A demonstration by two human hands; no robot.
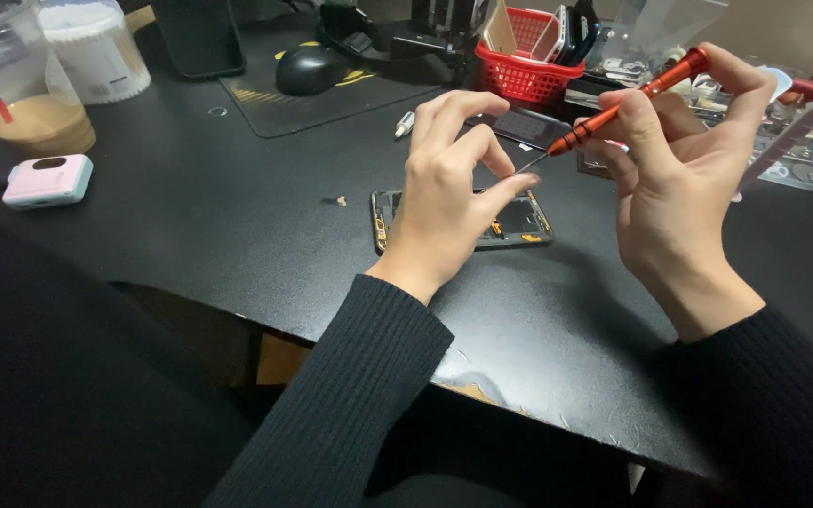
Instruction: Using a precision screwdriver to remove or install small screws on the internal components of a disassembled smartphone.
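An opened phone frame (pixel 527 224) lies flat on the black desk (pixel 190 226), its insides showing. My left hand (pixel 449 193) hovers over it, thumb and forefinger pinched at the thin tip of a screwdriver. My right hand (pixel 675 179) holds the orange screwdriver (pixel 628 102) by its handle, tilted with the tip pointing down-left toward my left fingers. Whether a screw sits between my left fingertips is too small to tell.
A red basket (pixel 524 80) of phones stands behind. A black mouse (pixel 310 69) rests on a mat. At the far left are an iced drink cup (pixel 21 85), a white tub (pixel 96 47) and a small pink-and-white device (pixel 47 181). Clear trays of parts (pixel 802 141) sit right.
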